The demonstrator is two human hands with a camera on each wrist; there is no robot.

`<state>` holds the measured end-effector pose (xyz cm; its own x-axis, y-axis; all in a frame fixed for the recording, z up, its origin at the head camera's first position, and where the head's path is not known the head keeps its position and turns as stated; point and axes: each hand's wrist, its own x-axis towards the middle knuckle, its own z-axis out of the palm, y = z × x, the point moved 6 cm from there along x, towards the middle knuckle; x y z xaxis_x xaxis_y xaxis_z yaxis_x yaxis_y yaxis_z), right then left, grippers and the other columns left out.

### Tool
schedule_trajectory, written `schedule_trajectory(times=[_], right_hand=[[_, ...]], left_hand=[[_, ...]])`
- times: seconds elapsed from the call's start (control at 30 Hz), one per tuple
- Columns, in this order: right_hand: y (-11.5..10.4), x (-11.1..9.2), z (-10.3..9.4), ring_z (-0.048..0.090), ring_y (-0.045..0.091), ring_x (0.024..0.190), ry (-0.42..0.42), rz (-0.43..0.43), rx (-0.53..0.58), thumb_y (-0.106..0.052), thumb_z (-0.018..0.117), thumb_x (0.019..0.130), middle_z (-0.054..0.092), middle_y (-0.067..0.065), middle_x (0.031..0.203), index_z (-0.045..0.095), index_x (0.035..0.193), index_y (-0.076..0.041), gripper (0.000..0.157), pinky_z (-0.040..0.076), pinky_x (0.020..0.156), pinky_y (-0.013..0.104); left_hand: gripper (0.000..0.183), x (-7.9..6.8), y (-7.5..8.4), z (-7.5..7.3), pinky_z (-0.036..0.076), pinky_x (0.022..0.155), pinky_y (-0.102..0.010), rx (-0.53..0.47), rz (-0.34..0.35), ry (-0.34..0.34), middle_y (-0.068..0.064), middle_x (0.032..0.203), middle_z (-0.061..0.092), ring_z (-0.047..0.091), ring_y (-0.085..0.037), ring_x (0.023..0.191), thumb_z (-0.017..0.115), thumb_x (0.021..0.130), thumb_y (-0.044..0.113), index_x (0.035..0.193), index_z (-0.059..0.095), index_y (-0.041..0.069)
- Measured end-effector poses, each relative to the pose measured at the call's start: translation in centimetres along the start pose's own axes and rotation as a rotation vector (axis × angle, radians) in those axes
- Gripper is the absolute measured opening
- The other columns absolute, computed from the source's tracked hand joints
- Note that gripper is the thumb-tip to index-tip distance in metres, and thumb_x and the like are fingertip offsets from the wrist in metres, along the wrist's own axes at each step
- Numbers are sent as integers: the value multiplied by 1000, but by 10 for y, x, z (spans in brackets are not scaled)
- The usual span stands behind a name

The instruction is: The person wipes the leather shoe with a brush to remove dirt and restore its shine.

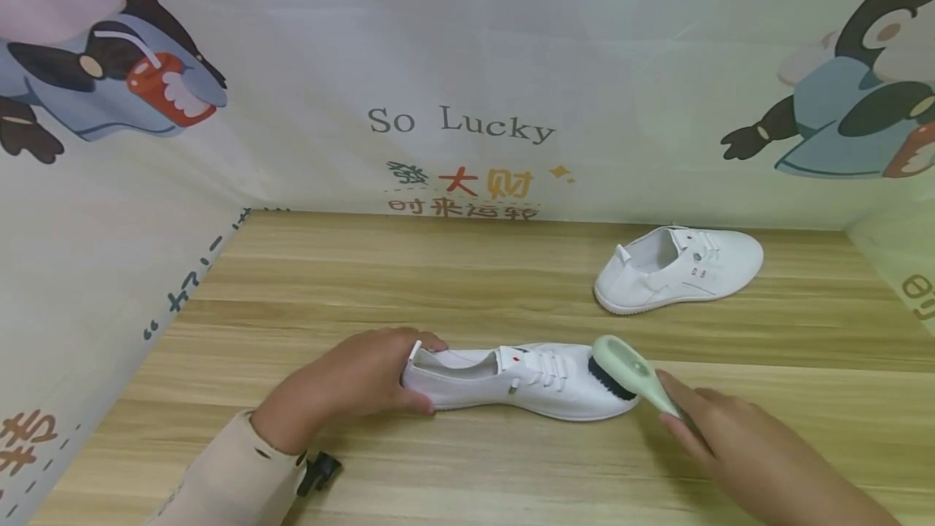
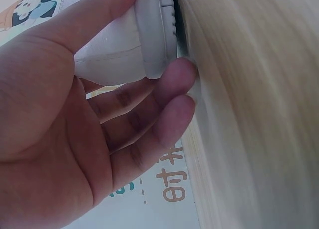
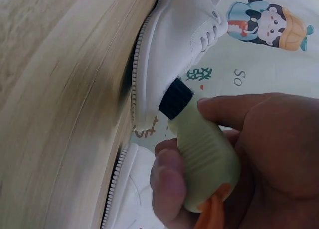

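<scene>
A white lace-up shoe [image 1: 467, 388] lies sole down on the wooden surface, its toe pointing right. My left hand [image 1: 365, 372] grips its heel, thumb on the near side and fingers behind; the left wrist view shows the heel [image 2: 114, 54] between thumb and fingers. In my right hand [image 1: 738, 437] is a pale green brush [image 1: 628, 372], held by its handle. Its dark bristles [image 3: 176, 98] touch the shoe's toe. From the handle's end hangs an orange loop [image 3: 212, 214], visible in the right wrist view.
A second white shoe [image 1: 679, 270] rests farther back on the right, toe pointing right. Pale printed sheets [image 1: 467, 47] with cartoon figures and lettering wall the back and sides of the wooden surface [image 1: 409, 282]. A small black clip [image 1: 319, 473] is by the left sleeve.
</scene>
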<state>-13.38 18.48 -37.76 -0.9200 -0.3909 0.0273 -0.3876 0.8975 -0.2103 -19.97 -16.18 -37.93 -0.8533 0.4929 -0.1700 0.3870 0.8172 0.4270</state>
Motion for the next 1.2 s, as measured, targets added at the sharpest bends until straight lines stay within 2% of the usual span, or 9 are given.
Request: schedule_trajectory(times=[0.2, 0.3, 0.5, 0.67, 0.8, 0.9, 1.07, 1.2], right_hand=[[2, -1, -1, 61, 10, 74, 37, 17, -22, -26, 69, 94, 70, 3, 89, 58, 137, -1, 51, 54, 64, 38], [4, -1, -3, 61, 13, 74, 31, 43, -34, -27, 69, 94, 71, 5, 90, 58, 136, -1, 51, 54, 63, 41], [11, -2, -8, 54, 11, 72, -62, 94, -26, -32, 66, 97, 67, -2, 88, 58, 137, -2, 51, 49, 61, 37], [18, -7, -11, 49, 5, 70, -129, 70, -7, -34, 65, 97, 60, -11, 81, 59, 137, -5, 50, 44, 62, 30], [13, -9, -12, 44, -1, 67, -73, -16, 3, -34, 67, 96, 52, -16, 74, 60, 137, -10, 48, 41, 61, 24], [7, -7, -10, 51, -2, 73, -26, -62, 9, -33, 68, 95, 62, -14, 84, 60, 136, -9, 49, 49, 64, 27], [4, -3, -4, 68, 14, 87, -5, -40, 5, -33, 69, 95, 73, 2, 102, 58, 137, -4, 52, 57, 72, 40], [4, -2, -1, 71, 22, 89, 13, -19, 5, -30, 69, 94, 74, 8, 102, 57, 137, -1, 53, 58, 73, 43]], left_hand=[[65, -1, 0, 0, 51, 82, -35, -8, -15, -2, 3, 118, 70, 60, -8, 91, 90, 71, 36, 129, 65, 20], [66, -1, 0, 0, 51, 82, -35, -12, -21, -2, 4, 117, 70, 60, -8, 90, 90, 70, 36, 129, 65, 20], [65, -1, -1, 0, 51, 82, -35, -9, -21, -2, 4, 117, 70, 60, -8, 91, 90, 71, 37, 129, 65, 20], [66, -1, -1, 0, 51, 83, -35, -12, -25, -3, 4, 118, 69, 60, -8, 91, 90, 71, 37, 129, 65, 21], [66, -1, -1, 0, 51, 84, -35, -4, -20, -1, 4, 118, 69, 60, -8, 92, 90, 71, 38, 129, 65, 20], [66, 0, 0, 0, 51, 84, -35, 4, -15, 0, 4, 118, 70, 61, -8, 93, 90, 71, 38, 129, 65, 19], [67, 0, 0, -1, 51, 83, -35, 9, -10, 3, 3, 118, 70, 61, -8, 93, 90, 71, 39, 129, 65, 18], [66, 0, 1, -1, 51, 82, -35, -3, -5, -1, 4, 117, 70, 61, -8, 92, 90, 71, 38, 129, 65, 19]])
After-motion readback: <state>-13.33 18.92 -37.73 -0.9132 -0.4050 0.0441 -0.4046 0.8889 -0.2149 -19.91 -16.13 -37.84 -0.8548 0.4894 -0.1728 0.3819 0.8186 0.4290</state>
